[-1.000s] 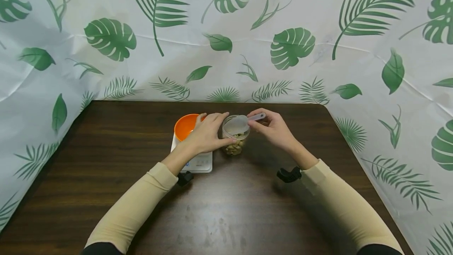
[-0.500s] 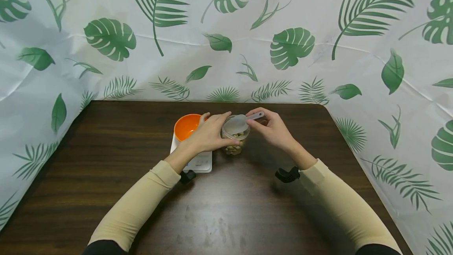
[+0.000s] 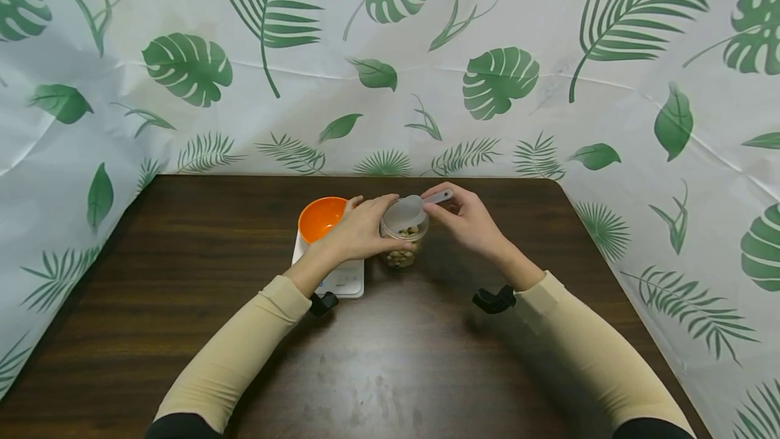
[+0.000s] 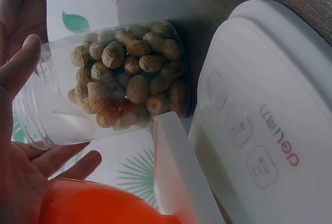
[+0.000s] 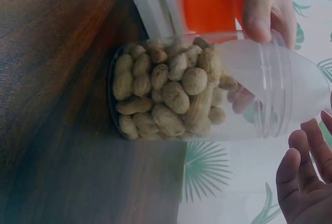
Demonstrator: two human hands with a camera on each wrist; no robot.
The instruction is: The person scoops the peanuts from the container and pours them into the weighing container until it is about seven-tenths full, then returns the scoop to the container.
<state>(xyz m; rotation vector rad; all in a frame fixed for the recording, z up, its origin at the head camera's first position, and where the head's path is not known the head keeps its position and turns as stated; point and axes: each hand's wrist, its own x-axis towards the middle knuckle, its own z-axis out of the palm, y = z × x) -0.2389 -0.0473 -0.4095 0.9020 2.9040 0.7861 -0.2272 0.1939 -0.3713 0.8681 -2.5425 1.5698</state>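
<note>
A clear jar [image 4: 61, 84] of unshelled peanuts [image 5: 174, 97] stands upright on the table, its mouth uncovered. My left hand [image 3: 359, 230] grips the jar near the rim, thumb on the near side and fingers around the back. In my right hand [image 3: 468, 222], thumb and fingers pinch the handle of a translucent plastic scoop [image 3: 402, 214]. The scoop's bowl dips into the jar's mouth, above the peanuts, with its handle sticking up to the right. Part of the scoop shows through the jar wall in the right wrist view.
Just left of the jar, an orange bowl [image 3: 318, 220] sits on a white kitchen scale [image 3: 346, 280], partly behind my left hand and forearm. The dark wooden table [image 3: 390, 358] reaches back to a leaf-patterned sheet [image 3: 390, 120].
The left thumb and fingers have slid slightly further around the jar. The scoop and right hand have shifted a little to the left and up.
</note>
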